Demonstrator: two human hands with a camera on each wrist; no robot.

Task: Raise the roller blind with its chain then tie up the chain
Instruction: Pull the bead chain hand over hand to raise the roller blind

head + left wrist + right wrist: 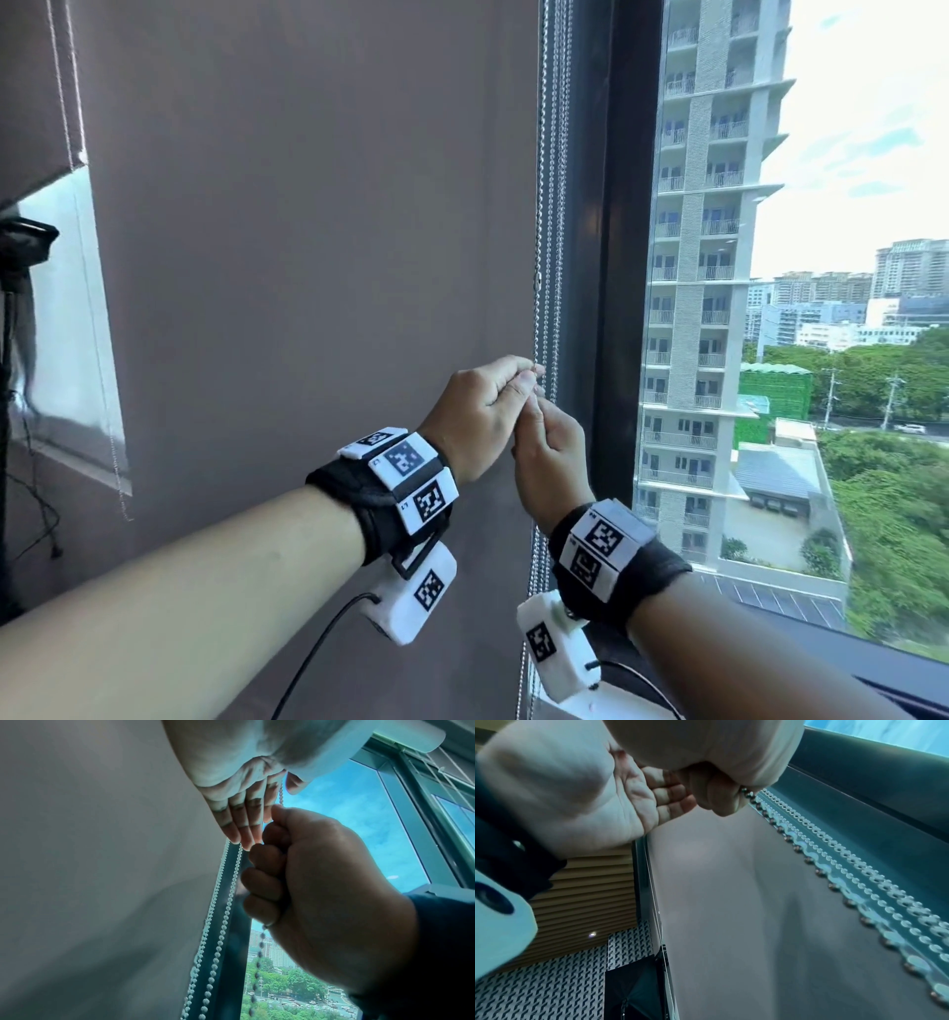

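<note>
A grey-brown roller blind [308, 257] hangs lowered over the window. Several strands of metal bead chain [552, 205] run down its right edge. My left hand [534, 372] pinches one strand between thumb and forefinger. Directly beneath it, my right hand [542, 416] is curled in a fist round the same strand. In the left wrist view the chain [281, 795] passes between the left fingers [246, 815] and thumb, enters the right hand [272, 866] and trails out below it. In the right wrist view the beads [746, 794] come out of my right hand [718, 797].
A dark window frame [611, 257] stands just right of the chains, with glass and a tower block beyond. At far left hangs a second blind [36, 103], part raised, above a black stand [15, 308]. A dark sill [821, 652] runs along the bottom right.
</note>
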